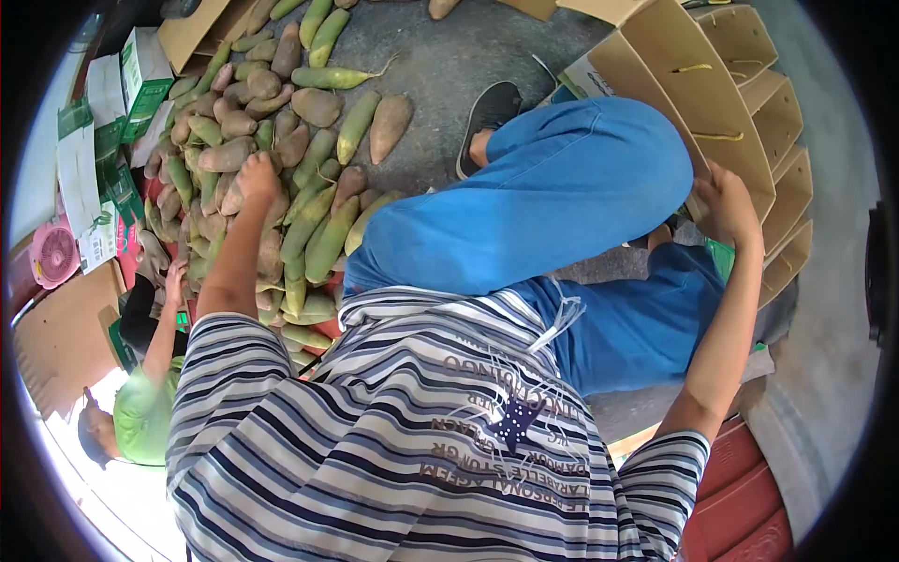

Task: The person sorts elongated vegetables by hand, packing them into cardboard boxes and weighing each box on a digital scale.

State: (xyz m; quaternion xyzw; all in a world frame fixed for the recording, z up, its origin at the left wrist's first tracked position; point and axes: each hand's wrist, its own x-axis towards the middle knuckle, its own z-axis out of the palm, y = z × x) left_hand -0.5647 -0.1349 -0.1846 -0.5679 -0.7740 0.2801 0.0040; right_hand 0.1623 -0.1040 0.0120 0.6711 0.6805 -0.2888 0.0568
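At the left, my left hand is over a large heap of green and brown root vegetables, its fingers curled. Brown roots lie right beside the fingers; what they hold, if anything, is hidden. On the right side, my right hand is closed on the near edge of an open cardboard box, beside my raised knee. The box has yellow cord through its side.
More open cardboard boxes stand in a row at the far right. Green and white cartons and a pink fan are at the left. Another person in a green shirt reaches toward the heap from the lower left. Grey floor shows ahead.
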